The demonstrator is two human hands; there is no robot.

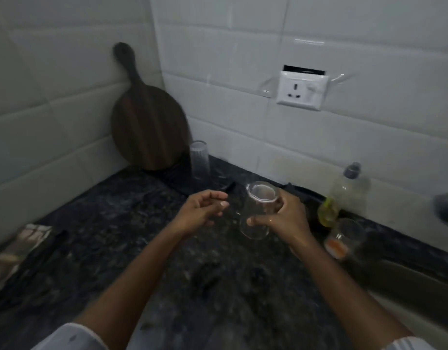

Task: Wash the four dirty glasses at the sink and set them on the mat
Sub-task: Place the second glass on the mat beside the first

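Note:
My right hand grips a clear glass above the dark stone counter, rim tilted up and away from me. Just left of the glass, my left hand hovers with loosely curled fingers and holds nothing. Another clear glass stands upside down on a dark mat near the back wall. A third glass with orange residue at its bottom stands at the right, beside the sink's edge.
A round wooden board leans in the tiled corner. A soap bottle with yellow liquid stands by the wall. The tap shows at the far right. Folded cloth and dark utensils lie at the left. A wall socket is above.

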